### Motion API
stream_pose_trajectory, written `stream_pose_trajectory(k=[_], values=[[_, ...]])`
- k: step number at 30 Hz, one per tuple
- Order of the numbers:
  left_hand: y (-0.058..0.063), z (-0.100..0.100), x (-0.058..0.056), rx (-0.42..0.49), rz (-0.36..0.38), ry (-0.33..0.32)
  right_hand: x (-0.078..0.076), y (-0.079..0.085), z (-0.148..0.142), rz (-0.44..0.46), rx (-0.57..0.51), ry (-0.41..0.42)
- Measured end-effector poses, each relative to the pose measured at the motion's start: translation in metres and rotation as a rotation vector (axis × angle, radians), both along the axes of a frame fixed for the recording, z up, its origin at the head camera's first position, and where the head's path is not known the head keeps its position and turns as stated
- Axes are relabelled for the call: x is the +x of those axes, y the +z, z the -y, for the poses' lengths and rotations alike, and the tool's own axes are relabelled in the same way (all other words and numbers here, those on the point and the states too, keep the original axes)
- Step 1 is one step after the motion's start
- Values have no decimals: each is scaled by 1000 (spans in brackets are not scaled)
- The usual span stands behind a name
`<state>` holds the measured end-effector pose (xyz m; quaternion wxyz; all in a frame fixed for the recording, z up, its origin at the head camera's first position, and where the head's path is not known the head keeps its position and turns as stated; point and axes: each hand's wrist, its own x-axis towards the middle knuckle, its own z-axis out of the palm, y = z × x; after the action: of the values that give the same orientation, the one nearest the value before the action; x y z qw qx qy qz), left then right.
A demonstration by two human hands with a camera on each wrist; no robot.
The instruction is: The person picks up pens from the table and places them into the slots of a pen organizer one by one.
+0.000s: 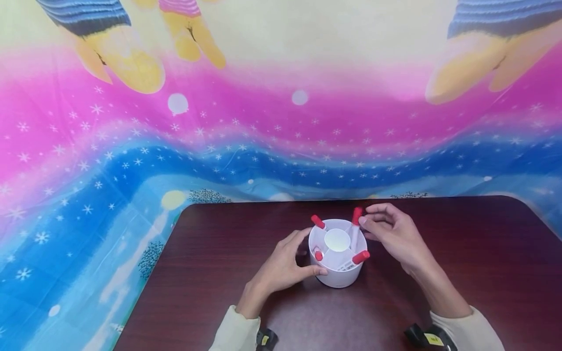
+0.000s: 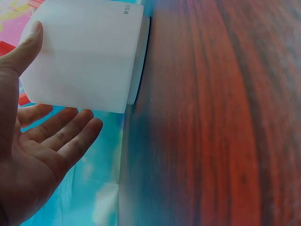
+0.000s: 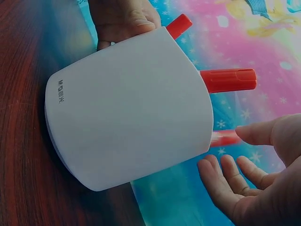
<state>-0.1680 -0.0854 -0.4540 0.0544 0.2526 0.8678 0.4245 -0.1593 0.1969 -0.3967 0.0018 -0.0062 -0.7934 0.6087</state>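
Note:
A white round pen holder [image 1: 338, 279] stands on the table, with a pale disc [image 1: 337, 240] in its middle. Several red-capped markers lean in its compartments; one at the back right [image 1: 357, 214] shows a white barrel. My left hand [image 1: 283, 261] holds the holder's left side, thumb on the near rim and fingers reaching behind. Beside the back-right marker is my right hand [image 1: 397, 239], its thumb at the red cap and its fingers loosely bent. In the right wrist view, the other fingertips [image 3: 214, 172] stay apart from that cap.
The dark wooden table [image 1: 210, 282] has rounded far corners. Behind it hangs a colourful printed cloth [image 1: 263, 122]. Black straps with yellow labels sit at both wrists, the right strap [image 1: 432, 338] near the sleeve.

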Motion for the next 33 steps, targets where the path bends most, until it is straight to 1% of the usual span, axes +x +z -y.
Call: stream_pose_trajectory(k=[5, 13, 17, 22, 28, 33], values=[[0, 0, 0, -6, 4, 1, 1, 3, -1, -17, 35, -3], [0, 0, -1, -12, -6, 1, 3, 11, -8, -17, 83, -27], [1, 1, -1, -17, -2, 2, 3, 12, -11, -28, 88, -42], [-1, 4, -1, -23, 15, 19, 4, 14, -15, -42, 90, -63], [-3, 7, -2, 2, -6, -1, 5, 14, -17, -54, 85, -78], [-1, 8, -1, -9, 20, 9, 5, 16, -18, -51, 100, -79]])
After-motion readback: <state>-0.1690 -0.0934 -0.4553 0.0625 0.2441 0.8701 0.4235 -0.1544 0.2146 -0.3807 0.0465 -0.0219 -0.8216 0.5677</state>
